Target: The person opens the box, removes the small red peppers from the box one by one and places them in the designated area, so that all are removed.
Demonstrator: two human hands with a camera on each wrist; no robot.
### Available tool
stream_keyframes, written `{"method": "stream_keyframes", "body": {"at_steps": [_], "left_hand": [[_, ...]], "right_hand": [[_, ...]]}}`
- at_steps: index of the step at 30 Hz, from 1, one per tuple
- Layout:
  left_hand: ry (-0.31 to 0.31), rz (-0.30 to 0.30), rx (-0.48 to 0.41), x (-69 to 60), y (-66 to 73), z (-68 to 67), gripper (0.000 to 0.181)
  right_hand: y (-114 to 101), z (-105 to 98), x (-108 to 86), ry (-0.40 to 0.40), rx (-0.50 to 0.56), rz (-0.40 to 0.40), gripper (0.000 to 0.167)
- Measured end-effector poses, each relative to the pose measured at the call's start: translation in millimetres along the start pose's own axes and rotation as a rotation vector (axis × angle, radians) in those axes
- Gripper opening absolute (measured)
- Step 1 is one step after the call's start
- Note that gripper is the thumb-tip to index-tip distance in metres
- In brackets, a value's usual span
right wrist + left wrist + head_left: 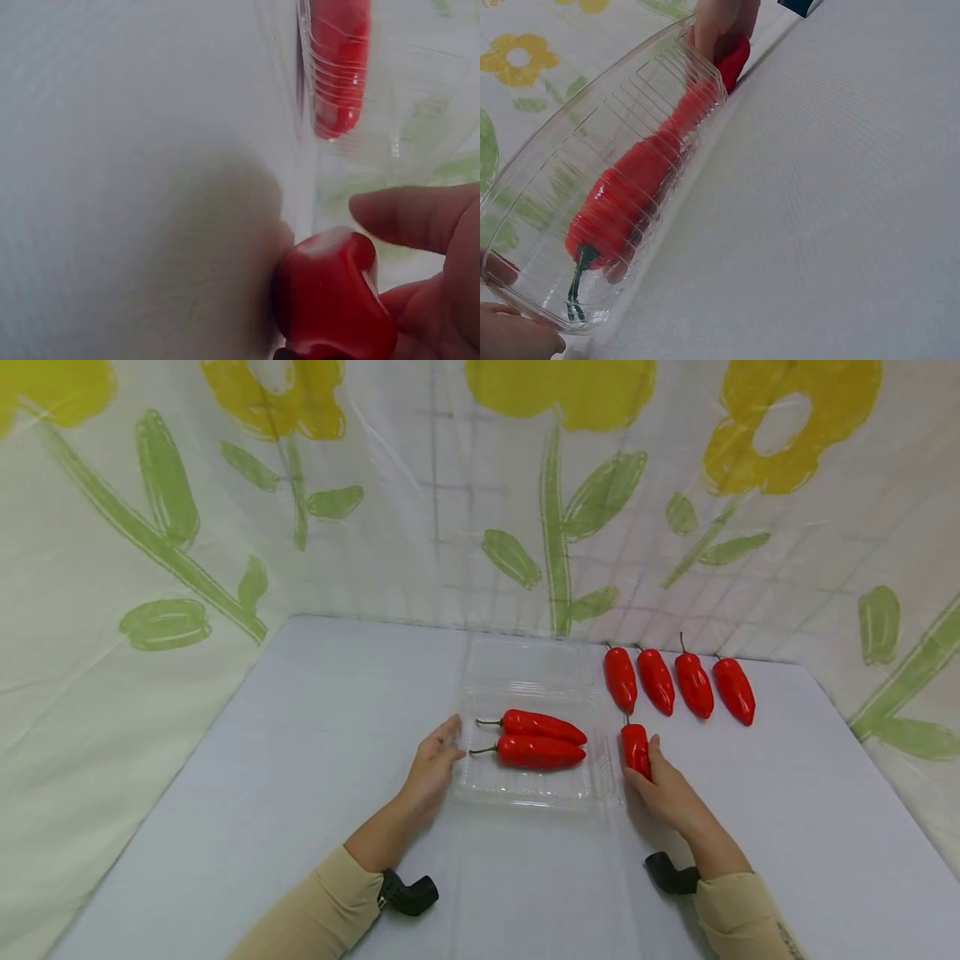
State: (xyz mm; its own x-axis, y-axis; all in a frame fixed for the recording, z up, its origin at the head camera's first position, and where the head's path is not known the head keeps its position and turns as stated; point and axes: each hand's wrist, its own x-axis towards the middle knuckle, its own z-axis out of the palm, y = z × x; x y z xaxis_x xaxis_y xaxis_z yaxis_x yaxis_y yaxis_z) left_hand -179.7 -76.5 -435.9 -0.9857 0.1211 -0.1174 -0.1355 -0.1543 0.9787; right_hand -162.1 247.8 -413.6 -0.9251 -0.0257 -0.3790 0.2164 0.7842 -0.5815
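Note:
A clear plastic clamshell container (528, 789) lies with its lid (528, 664) folded back, away from me. Two red peppers (542, 752) with green stems lie side by side inside it, stems to the left. My left hand (433, 766) grips the container's left edge; in the left wrist view, its fingers (517, 336) show at the rim. Right of the container, my right hand (670, 787) is around another red pepper (635, 747) on the table. In the right wrist view, the thumb (409, 216) stands apart from that pepper while the other fingers lie against it.
Several more red peppers (693, 685) lie in a row at the table's back right, stems pointing away. The white table (337, 693) ends at the back against a flower-print curtain (420, 527). Black wrist devices (408, 895) sit at both sleeves.

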Motion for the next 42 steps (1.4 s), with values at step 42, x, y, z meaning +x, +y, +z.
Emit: {"method": "stream_keyframes", "body": {"at_steps": [42], "left_hand": [[-0.002, 0.006, 0.017, 0.1, -0.7, -1.3, 0.062]], "right_hand": [[-105.2, -15.9, 17.5, -0.226, -0.248, -0.526, 0.053]]}}
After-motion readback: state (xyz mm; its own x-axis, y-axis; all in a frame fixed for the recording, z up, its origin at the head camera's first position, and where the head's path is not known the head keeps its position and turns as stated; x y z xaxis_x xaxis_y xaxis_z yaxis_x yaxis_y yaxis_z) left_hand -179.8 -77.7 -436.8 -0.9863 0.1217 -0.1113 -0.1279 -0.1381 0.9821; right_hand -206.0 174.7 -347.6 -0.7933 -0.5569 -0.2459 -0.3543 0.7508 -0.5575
